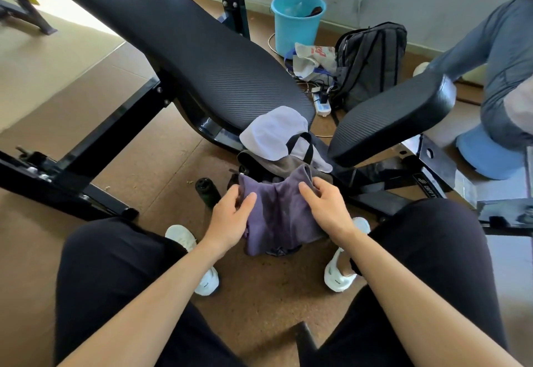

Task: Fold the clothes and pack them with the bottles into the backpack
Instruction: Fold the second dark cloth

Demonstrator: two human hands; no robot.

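A folded purple garment (281,216) hangs between my knees, over the mouth of a grey-and-white backpack (277,138) that leans on the bench frame. My left hand (230,219) grips the garment's left edge with thumb and fingers curled round it. My right hand (326,205) holds its upper right part, fingers curled over the top edge. A black bottle (207,190) stands on the floor just left of the backpack. The backpack's inside is hidden behind the garment.
A black padded weight bench (202,49) and its seat pad (389,118) rise ahead. Behind them are a dark backpack (372,60), a blue bucket (297,20), a plastic bag, a power strip (323,104). Another person's leg (501,78) is at the right.
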